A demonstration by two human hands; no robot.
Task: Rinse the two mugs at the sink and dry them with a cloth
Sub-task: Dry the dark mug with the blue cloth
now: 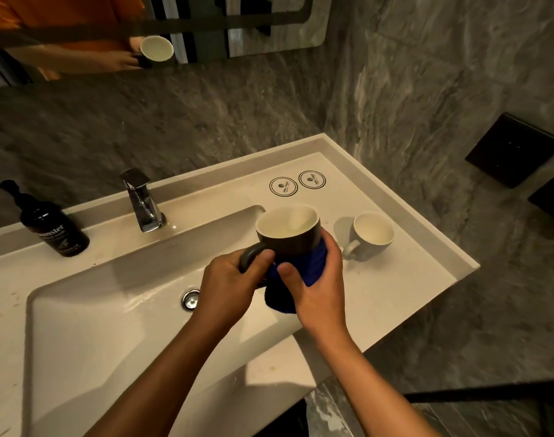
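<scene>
Gripping dark mug [288, 236] handle, left hand [230, 287]; wrapping blue cloth [296, 272] round base, right hand [313, 283]; standing at 3 o'clock, grey mug [371, 236].

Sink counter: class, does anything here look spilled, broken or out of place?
Nothing stands out. The dark mug is upright in both hands, blue cloth wrapped round it. The grey mug stands upright on the counter, beside two unused coasters.

The blue cloth [296, 269] and right hand [313, 279] hide the dark mug's [288, 238] lower body
</scene>
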